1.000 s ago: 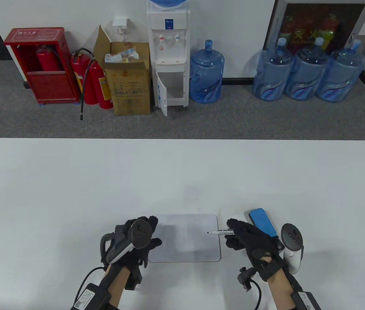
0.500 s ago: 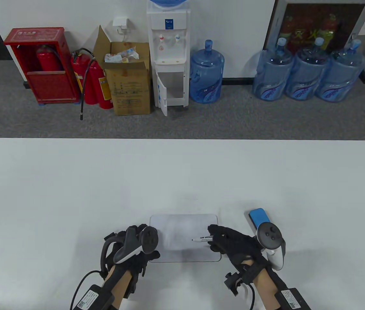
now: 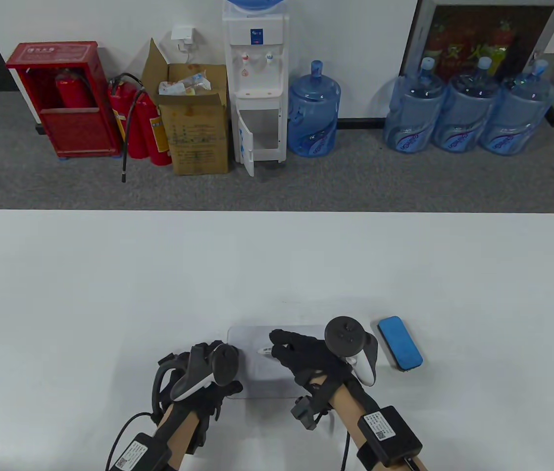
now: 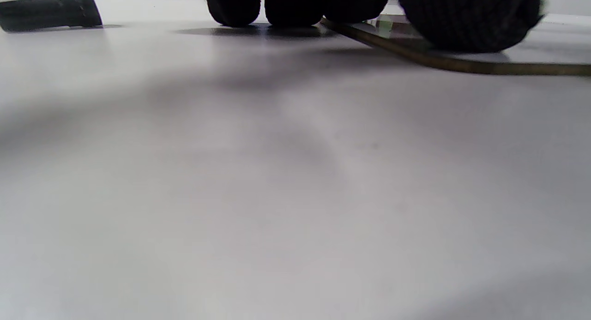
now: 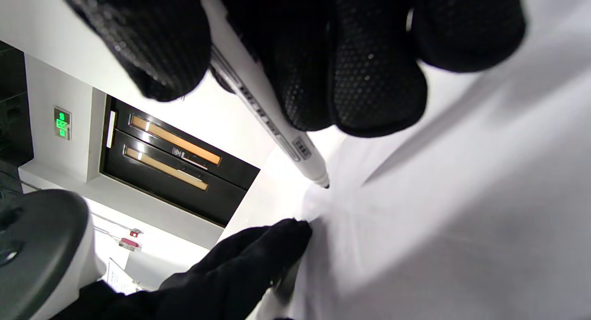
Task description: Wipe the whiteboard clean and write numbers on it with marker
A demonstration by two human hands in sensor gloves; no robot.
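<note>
A small grey-smeared whiteboard (image 3: 263, 375) lies flat near the table's front edge, with no clear writing on the part that shows. My right hand (image 3: 284, 347) is over its upper part and pinches a white marker (image 3: 264, 351), uncapped, with its tip pointing left. In the right wrist view the marker (image 5: 270, 126) has its black tip just at the whiteboard (image 5: 438, 218). My left hand (image 3: 223, 380) rests on the board's left edge. Its fingertips (image 4: 281, 6) touch the table beside the whiteboard's edge (image 4: 485, 69).
A blue eraser (image 3: 400, 342) lies on the table just right of the board. A black cylinder (image 4: 51, 8) lies on the table left of my left fingers. The white table (image 3: 277, 265) stretches far and wide behind; water bottles, a box and extinguishers stand on the floor beyond.
My right hand has carried the marker leftward across the board, from its right edge to its upper left, uncovering the eraser. My left hand has slid slightly down along the board's left edge.
</note>
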